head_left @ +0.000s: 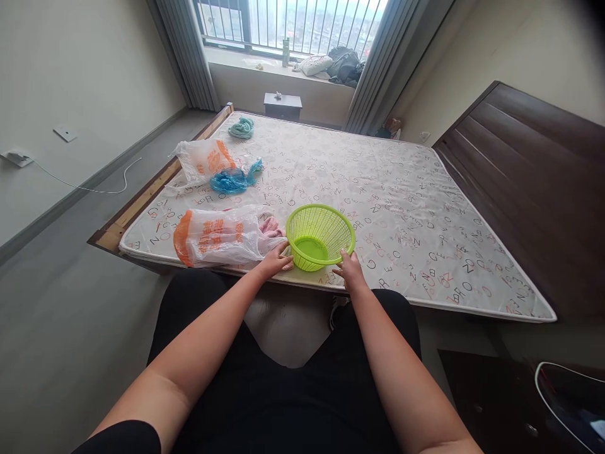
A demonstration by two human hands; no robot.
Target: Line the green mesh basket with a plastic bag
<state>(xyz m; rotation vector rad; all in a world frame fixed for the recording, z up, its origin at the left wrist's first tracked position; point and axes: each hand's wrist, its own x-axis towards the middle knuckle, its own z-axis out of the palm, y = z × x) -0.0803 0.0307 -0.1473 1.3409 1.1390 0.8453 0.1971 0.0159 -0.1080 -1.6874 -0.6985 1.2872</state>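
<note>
green basket (319, 228) on mattress (401, 208), left hand (275, 262) beside it, fingers apart, right hand (351, 272) at its edge, cannot tell if fingers clamped, plastic bag (220, 236) nearby

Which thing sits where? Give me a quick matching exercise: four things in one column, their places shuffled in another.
Things:
1. Basket
2. Headboard
3. Nightstand
4. Teal bundle

Places:
A. Below the window
B. Near the mattress's far-left corner
C. Between left hand and right hand
D. At the bed's right end

Pairs: 1-C, 2-D, 3-A, 4-B
</note>
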